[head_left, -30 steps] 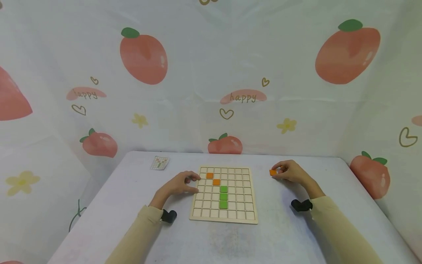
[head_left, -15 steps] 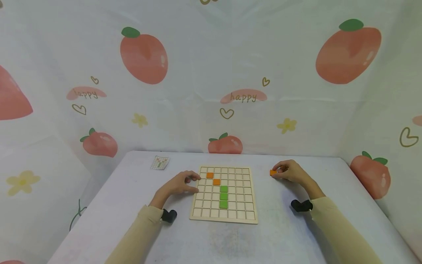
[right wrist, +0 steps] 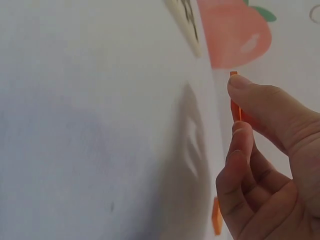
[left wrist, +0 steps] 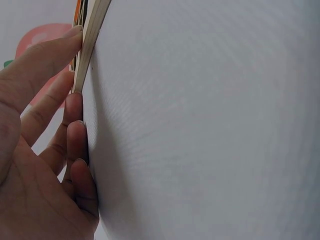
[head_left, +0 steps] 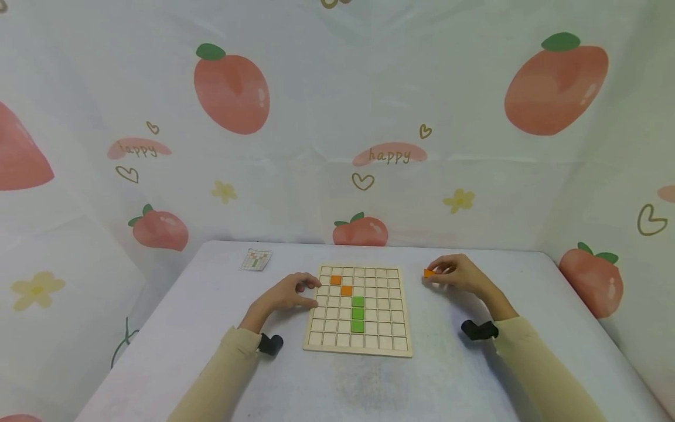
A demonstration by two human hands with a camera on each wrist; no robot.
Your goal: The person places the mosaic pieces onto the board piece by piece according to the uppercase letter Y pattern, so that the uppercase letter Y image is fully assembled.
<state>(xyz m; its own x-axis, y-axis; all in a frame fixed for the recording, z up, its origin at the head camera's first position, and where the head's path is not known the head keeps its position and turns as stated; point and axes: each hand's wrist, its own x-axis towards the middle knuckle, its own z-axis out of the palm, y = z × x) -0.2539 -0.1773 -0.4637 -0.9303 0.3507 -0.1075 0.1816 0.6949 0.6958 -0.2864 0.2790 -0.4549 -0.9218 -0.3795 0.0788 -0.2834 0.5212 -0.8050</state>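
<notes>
In the head view, a wooden grid board [head_left: 358, 353] lies mid-table. Two orange tiles [head_left: 336, 280] sit diagonally in its upper left cells, and a column of three green tiles [head_left: 358, 313] runs below them. At the board's left edge, my left hand [head_left: 287, 293] touches the rim with thumb and fingertips; the left wrist view shows its other fingers loosely bent on the table. To the right of the board, my right hand [head_left: 466, 276] pinches an orange tile [right wrist: 236, 110] between thumb and fingers, above the table. Another orange tile [right wrist: 216, 216] shows beyond the curled fingers in the right wrist view.
A small paper card [head_left: 256, 260] with a printed coloured grid lies at the back left of the white table [head_left: 327, 392]. Behind the table hangs a cloth [head_left: 295, 193] with a fruit print. Each wrist carries a black strap mount [head_left: 480, 330].
My right hand has moved a little left and up with the orange tile, toward the board. The left hand and the tiles on the board have stayed in place.
</notes>
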